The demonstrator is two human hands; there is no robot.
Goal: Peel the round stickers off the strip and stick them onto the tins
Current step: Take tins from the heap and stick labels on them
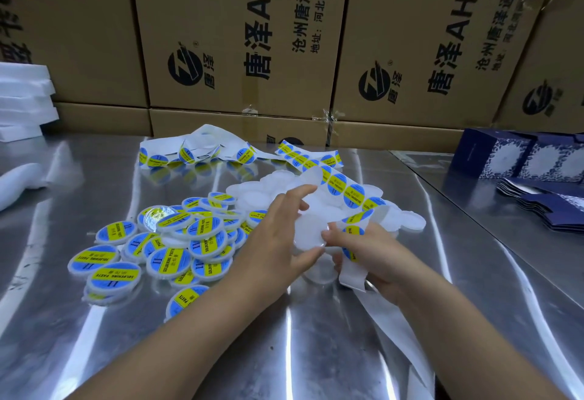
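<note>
You're maybe halfway: labelled tins (177,248) pile up at left of centre, bare tins (401,219) wait at centre right. Your left hand (281,229) grips a bare tin (308,232), your right hand (376,254) pinches the sticker strip (347,191).

Both hands (278,235) (376,257) meet, fingers curled, forearms extended.

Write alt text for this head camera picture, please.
Two bare hands, left hand and right hand, hold a blank white tin and a sticker strip over a steel table. Labelled tins pile left, cardboard boxes behind.
</note>
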